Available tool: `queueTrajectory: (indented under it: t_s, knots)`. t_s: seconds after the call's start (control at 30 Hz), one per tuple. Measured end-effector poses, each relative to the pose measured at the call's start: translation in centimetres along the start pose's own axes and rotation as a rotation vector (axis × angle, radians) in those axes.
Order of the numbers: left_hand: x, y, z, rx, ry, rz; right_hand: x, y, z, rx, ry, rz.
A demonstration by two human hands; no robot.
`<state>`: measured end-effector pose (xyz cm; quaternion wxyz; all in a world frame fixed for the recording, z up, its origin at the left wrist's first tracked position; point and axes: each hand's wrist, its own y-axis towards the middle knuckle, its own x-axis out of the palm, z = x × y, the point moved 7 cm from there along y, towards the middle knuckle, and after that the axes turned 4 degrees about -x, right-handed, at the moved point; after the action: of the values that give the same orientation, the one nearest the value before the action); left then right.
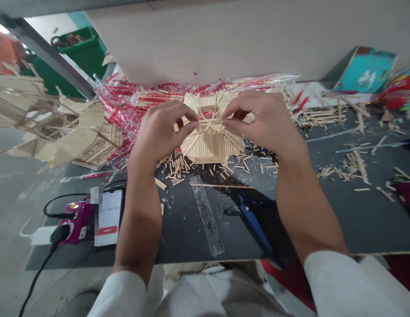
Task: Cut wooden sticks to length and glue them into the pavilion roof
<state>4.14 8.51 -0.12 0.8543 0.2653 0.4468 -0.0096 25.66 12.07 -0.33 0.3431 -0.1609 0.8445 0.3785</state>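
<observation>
Head-worn view, facing forward and down, close over both hands [160,130], tabletop [178,235] beneath

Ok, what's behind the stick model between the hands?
Red and clear plastic wrapping, then a pale panel. The stick model, left hand and right hand hide whatever lies directly behind them.

Ruler [207,215] before stick model [209,147]

This looks like a craft workshop: a flat dark-grey worktop [180,235] carries a pale wooden-stick structure [209,147], short pale wooden offcuts [179,167] and, near its front edge, a long blue-handled tool [253,218] and clear plastic ruler [206,213], with a green plastic bin [87,53] beyond its far-left corner.
</observation>
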Motion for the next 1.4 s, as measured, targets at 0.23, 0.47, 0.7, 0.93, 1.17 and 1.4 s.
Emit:
queueTrajectory:
  t_s: [0.23,0.47,0.7,0.93,1.17,1.4]
  knots:
    - [0.0,0.0,0.2,0.028,-0.019,0.008,0.4,0.0,-0.2,0.017,-0.026,-0.011]
    - [0.0,0.0,0.2,-0.006,-0.012,-0.012,0.6,0.1,-0.4,0.056,-0.018,-0.043]
    - [-0.5,-0.1,-0.5,-0.06,0.016,-0.005,-0.8,-0.2,0.6,0.119,0.017,-0.005]
    - [-2.6,-0.8,-3.7,-0.155,-0.043,0.08,-2.3,-0.5,1.7,0.129,-0.094,0.025]
    - [-3.0,-1.4,-5.0,-0.21,-0.184,0.001,-2.7,-0.8,2.2,0.131,-0.04,0.108]
    - [-3.2,-2.0,-6.0,-0.324,-0.027,-0.123,-5.8,-2.6,6.3,0.189,-0.057,0.19]
